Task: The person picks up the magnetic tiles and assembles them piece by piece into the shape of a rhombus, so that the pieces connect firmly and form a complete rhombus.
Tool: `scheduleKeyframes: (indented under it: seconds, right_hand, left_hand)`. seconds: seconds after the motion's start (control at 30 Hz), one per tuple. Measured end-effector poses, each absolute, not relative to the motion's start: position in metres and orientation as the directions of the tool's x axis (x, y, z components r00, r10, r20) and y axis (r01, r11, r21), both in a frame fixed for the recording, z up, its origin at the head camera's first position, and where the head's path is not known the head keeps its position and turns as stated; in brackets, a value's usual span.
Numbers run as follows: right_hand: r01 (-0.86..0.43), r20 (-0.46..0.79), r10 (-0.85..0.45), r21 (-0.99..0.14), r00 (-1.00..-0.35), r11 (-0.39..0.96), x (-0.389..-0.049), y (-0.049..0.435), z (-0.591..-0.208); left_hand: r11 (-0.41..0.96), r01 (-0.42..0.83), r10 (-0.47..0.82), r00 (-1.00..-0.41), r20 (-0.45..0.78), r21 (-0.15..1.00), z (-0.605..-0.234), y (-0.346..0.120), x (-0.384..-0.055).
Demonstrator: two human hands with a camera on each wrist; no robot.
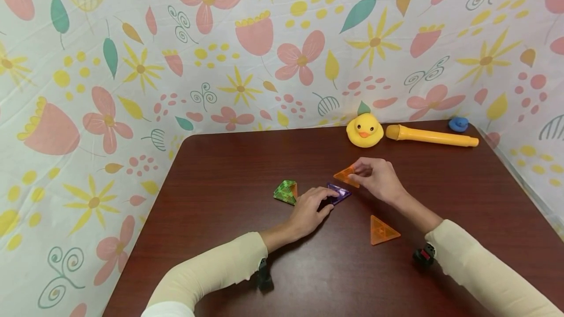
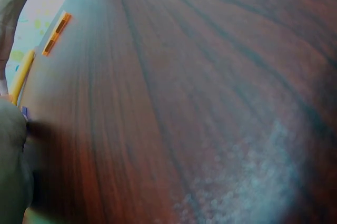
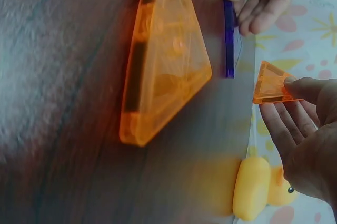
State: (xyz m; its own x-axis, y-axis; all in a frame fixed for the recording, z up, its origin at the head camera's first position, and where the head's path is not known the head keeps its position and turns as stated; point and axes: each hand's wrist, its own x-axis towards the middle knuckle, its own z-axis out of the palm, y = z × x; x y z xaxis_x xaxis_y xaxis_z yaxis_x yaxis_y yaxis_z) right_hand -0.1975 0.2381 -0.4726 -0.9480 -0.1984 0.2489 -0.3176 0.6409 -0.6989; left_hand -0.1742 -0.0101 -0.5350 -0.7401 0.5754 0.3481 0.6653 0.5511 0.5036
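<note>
Head view: nearest, a loose orange triangle lies flat on the worktop. Farther off, the left hand touches the purple triangle with relaxed fingers; the right hand pinches a raised orange triangle just past it. Light left pressure and a firm pinch should work best. Count: 2 orange, 1 purple, green pieces unclear, 1 duck, 1 yellow stick, 1 blue toy.

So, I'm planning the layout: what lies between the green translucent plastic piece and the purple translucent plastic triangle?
In the head view, the left hand lies between piece and triangle.
</note>
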Motion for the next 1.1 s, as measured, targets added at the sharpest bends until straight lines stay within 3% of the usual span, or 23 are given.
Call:
scheduleKeyframes:
  seconds: [0.8, 1.1]
  right_hand:
    - [-0.385, 0.293, -0.25, -0.69, -0.923, 0.613, -0.193, 0.219, -0.489]
    - [-0.366, 0.255, -0.264, -0.698, -0.93, 0.615, -0.193, 0.218, -0.487]
  left_hand:
    - [0.539, 0.677, 0.571, -0.731, 0.374, 0.501, -0.537, -0.009, -0.173]
    - [0.538, 0.661, 0.562, -0.744, 0.361, 0.524, -0.536, -0.008, -0.174]
